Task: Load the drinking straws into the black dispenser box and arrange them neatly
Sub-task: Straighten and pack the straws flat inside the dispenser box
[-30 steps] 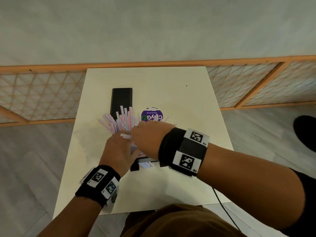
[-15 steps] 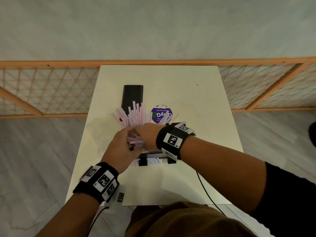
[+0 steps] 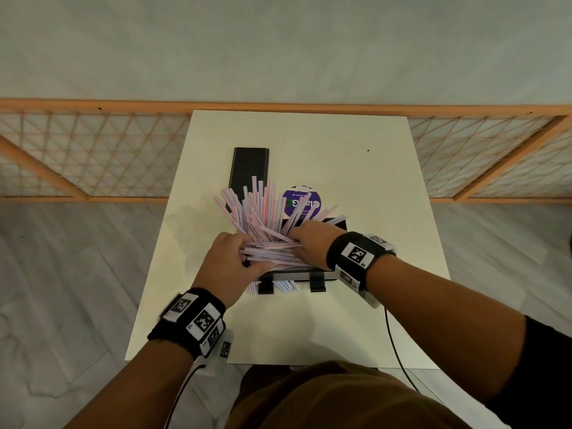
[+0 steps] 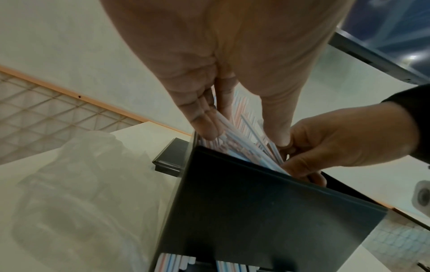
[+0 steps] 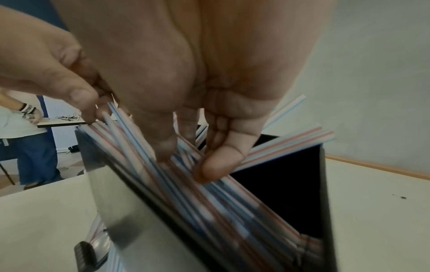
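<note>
Striped pink, blue and white straws (image 3: 263, 218) fan out of the open black dispenser box (image 3: 297, 275) at the middle of the white table (image 3: 387, 212). A bundle of them lies crosswise over the box top. My left hand (image 3: 235, 258) grips the left end of that bundle (image 4: 235, 132), fingers and thumb on either side of it. My right hand (image 3: 306, 243) holds the right end, thumb and fingertips curled onto the straws (image 5: 209, 193) above the box's dark inside (image 5: 291, 193). More straw ends poke out of the box's front slot (image 3: 286, 286).
A flat black lid (image 3: 249, 168) lies behind the box, a round purple label (image 3: 301, 203) to its right. A clear plastic bag (image 4: 81, 184) sits left of the box. A wooden lattice rail (image 3: 93, 156) runs behind the table. A cable (image 3: 393, 345) hangs off the front edge. A person (image 5: 30, 138) stands far off.
My right hand has moved from across the left hand to the right end of the box. The hands are now apart, with a crosswise bundle of straws between them.
</note>
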Action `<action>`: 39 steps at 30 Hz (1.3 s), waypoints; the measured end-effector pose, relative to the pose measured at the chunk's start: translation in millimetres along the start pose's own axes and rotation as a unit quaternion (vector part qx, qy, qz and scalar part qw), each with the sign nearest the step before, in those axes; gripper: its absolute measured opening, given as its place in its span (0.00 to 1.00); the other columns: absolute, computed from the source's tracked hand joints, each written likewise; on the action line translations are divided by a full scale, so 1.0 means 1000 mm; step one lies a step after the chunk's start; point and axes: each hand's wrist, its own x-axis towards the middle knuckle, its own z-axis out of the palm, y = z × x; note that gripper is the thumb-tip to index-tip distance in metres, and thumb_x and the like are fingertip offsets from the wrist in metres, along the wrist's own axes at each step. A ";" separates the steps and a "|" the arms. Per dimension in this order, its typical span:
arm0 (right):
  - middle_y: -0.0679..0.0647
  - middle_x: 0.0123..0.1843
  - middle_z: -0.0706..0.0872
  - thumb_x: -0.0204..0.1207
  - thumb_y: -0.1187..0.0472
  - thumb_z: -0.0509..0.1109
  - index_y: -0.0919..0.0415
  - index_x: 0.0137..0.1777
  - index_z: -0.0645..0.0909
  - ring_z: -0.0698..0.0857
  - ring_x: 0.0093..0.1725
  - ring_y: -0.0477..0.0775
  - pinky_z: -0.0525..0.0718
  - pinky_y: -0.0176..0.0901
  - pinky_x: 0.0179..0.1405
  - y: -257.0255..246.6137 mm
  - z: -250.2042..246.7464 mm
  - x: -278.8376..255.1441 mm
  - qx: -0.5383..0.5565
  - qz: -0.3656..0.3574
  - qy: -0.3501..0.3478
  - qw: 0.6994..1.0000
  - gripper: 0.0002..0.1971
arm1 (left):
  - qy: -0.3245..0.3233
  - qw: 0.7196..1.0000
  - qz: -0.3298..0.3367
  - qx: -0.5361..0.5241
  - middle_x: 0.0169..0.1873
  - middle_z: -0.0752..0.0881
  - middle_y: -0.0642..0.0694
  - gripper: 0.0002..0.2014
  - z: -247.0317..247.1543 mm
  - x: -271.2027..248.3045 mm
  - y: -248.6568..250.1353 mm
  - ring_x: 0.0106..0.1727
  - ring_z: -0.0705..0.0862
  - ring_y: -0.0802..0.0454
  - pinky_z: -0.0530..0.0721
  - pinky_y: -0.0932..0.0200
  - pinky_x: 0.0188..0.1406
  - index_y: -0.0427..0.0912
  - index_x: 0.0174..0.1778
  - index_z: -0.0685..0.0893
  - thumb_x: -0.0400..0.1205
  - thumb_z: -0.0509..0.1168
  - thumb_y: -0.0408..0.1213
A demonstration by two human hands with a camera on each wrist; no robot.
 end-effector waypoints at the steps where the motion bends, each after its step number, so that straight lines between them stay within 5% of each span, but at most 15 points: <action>1: 0.56 0.59 0.85 0.86 0.56 0.61 0.55 0.67 0.82 0.84 0.58 0.59 0.81 0.49 0.60 0.000 0.000 0.001 0.006 0.002 0.004 1.000 0.15 | -0.001 1.000 0.000 0.001 0.55 0.77 0.52 0.29 0.002 0.001 0.001 0.49 0.83 0.58 0.84 0.59 0.54 0.46 0.66 0.83 0.71 0.82 0.52; 7: 0.54 0.49 0.81 0.87 0.53 0.60 0.59 0.59 0.83 0.84 0.50 0.57 0.78 0.46 0.45 -0.007 -0.002 0.004 -0.029 -0.030 0.015 0.999 0.13 | -0.001 0.998 0.031 0.059 0.65 0.74 0.49 0.43 0.013 0.004 0.004 0.63 0.80 0.48 0.85 0.46 0.62 0.48 0.79 0.69 0.71 0.82 0.52; 14: 0.54 0.61 0.81 0.80 0.44 0.68 0.56 0.67 0.80 0.85 0.53 0.55 0.87 0.49 0.53 0.000 0.011 0.000 -0.066 -0.033 0.033 0.997 0.22 | 0.018 0.985 0.046 0.167 0.66 0.74 0.46 0.40 0.009 0.007 -0.001 0.61 0.80 0.45 0.86 0.48 0.58 0.48 0.81 0.68 0.75 0.78 0.49; 20: 0.57 0.70 0.81 0.84 0.42 0.61 0.52 0.79 0.69 0.84 0.63 0.63 0.85 0.56 0.61 0.004 0.027 -0.001 -0.052 0.000 0.029 0.998 0.27 | 0.023 0.975 0.081 0.206 0.59 0.76 0.46 0.29 0.011 0.004 0.001 0.55 0.80 0.43 0.86 0.50 0.48 0.51 0.72 0.78 0.76 0.76 0.49; 27: 0.54 0.57 0.87 0.79 0.49 0.70 0.53 0.67 0.79 0.87 0.54 0.59 0.88 0.51 0.53 -0.007 0.023 0.010 -0.060 -0.033 0.053 0.996 0.18 | -0.005 0.970 0.088 0.224 0.58 0.78 0.49 0.21 0.018 0.007 0.007 0.56 0.79 0.45 0.84 0.51 0.51 0.53 0.68 0.82 0.80 0.71 0.54; 35: 0.51 0.43 0.86 0.77 0.49 0.73 0.55 0.54 0.84 0.85 0.40 0.55 0.87 0.47 0.42 -0.017 0.013 0.021 -0.145 -0.010 0.025 0.989 0.12 | 0.010 0.977 0.085 0.194 0.62 0.76 0.48 0.31 0.020 0.005 0.007 0.57 0.78 0.45 0.84 0.49 0.54 0.51 0.73 0.76 0.76 0.73 0.58; 39: 0.55 0.50 0.86 0.79 0.53 0.73 0.58 0.59 0.81 0.86 0.45 0.57 0.83 0.48 0.40 -0.023 0.013 0.023 -0.132 0.002 0.043 0.990 0.13 | 0.026 0.980 0.090 0.178 0.64 0.76 0.47 0.37 0.017 0.008 0.007 0.61 0.77 0.46 0.83 0.51 0.56 0.48 0.74 0.75 0.73 0.76 0.60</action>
